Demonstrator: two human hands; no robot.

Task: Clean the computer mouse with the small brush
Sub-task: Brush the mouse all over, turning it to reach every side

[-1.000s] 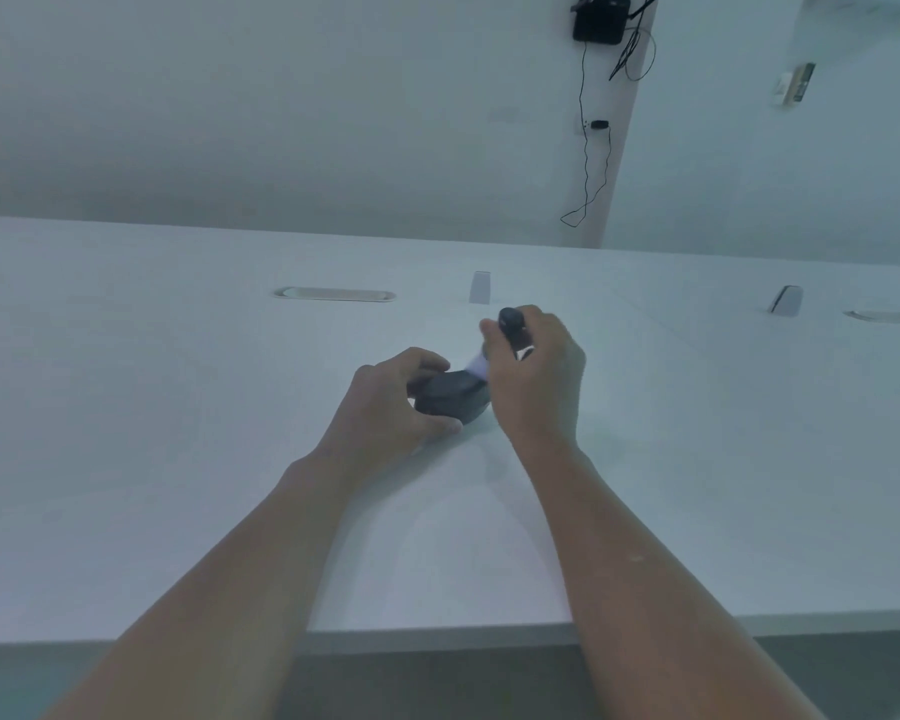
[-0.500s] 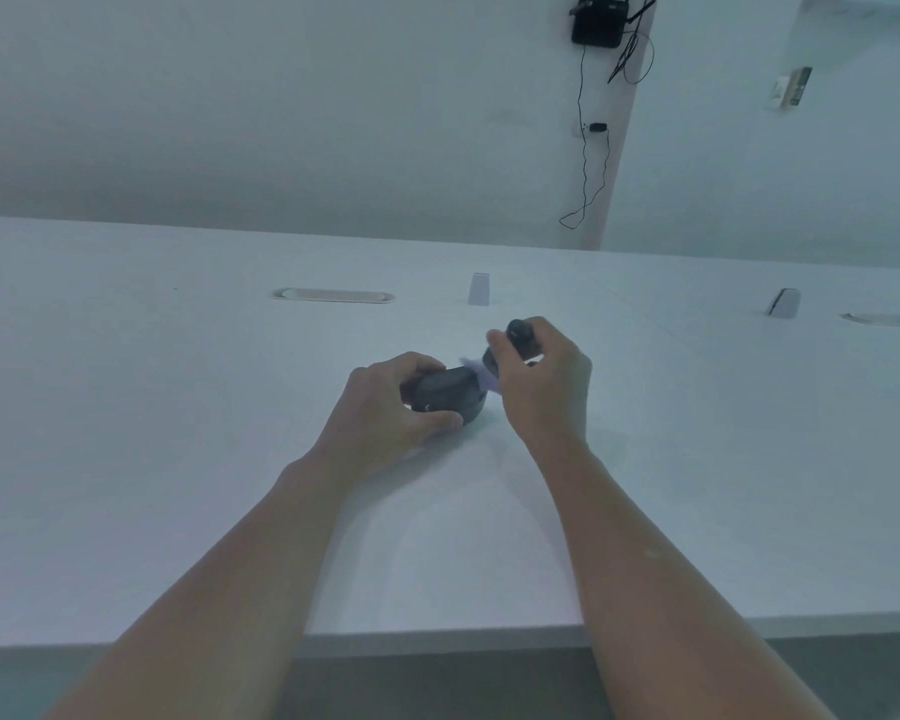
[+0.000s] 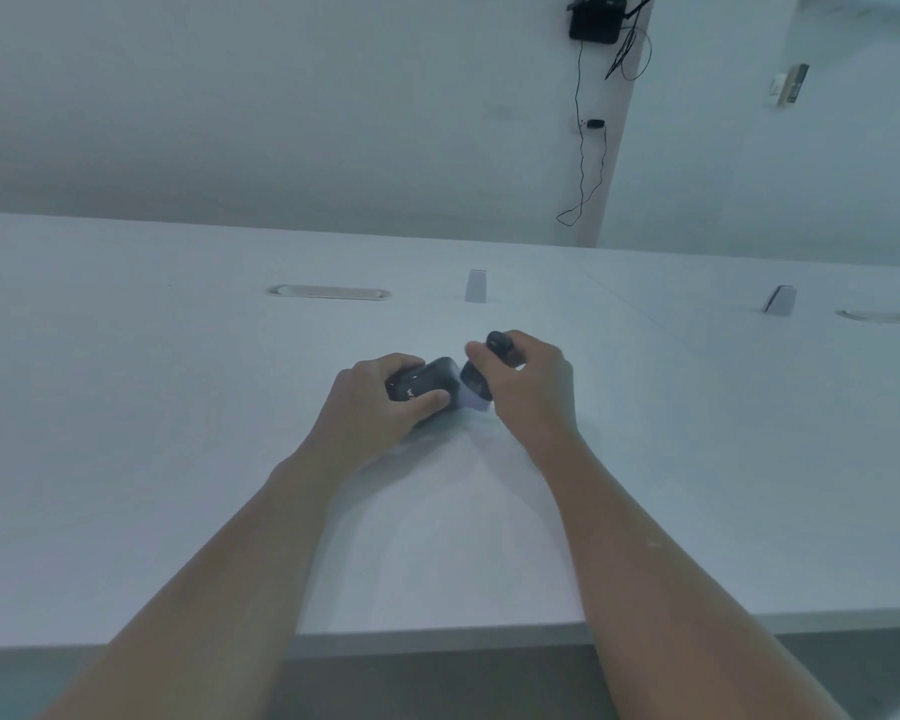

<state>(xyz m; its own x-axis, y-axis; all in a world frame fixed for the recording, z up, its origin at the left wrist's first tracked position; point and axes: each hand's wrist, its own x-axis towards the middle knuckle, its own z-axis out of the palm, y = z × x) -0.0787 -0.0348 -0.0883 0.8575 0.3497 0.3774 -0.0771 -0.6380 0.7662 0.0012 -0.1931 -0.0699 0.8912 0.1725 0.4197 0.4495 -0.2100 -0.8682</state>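
A dark computer mouse (image 3: 426,383) rests on the white table (image 3: 178,459), gripped from the left by my left hand (image 3: 378,407), thumb along its near side. My right hand (image 3: 528,389) holds a small brush (image 3: 481,381) with a dark handle whose end sticks up above the fingers. Its pale bristles point down against the mouse's right end, near the tabletop. Part of the mouse is hidden under my left fingers.
A long cable slot (image 3: 329,292) and a small white block (image 3: 476,286) lie beyond the hands. Another small block (image 3: 779,300) and a second slot (image 3: 884,317) are at the far right. The table's front edge (image 3: 437,628) runs below my forearms.
The brush has swept from the top of the mouse down to its right end. My left hand turned the mouse slightly, showing more of its upper side.
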